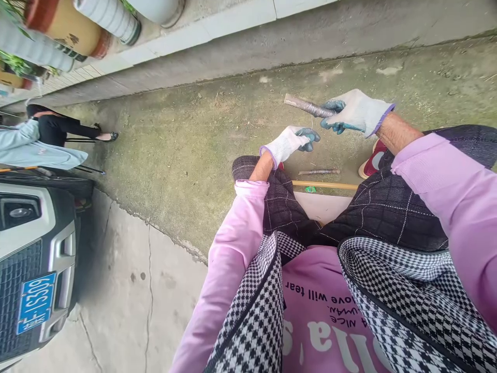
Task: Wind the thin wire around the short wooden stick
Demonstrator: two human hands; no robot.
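Note:
My right hand (354,112), in a white glove with blue fingertips, grips a short grey threaded metal rod (306,106) by one end and holds it level above the ground. My left hand (292,143), gloved the same way, hovers just below and left of it with its fingers curled in a pinch; what they hold, if anything, is too small to make out. On the ground between my knees lie a second short threaded rod (319,171) and a long wooden stick (325,185). I am seated, in dark quilted trousers and a pink top.
Mossy concrete ground (186,134) stretches ahead to a low kerb (240,46) with plant pots (66,26) on it. A car's front with a blue plate (34,300) is at the left. Another person (42,137) sits beyond it. My red shoe (371,161) is near the right hand.

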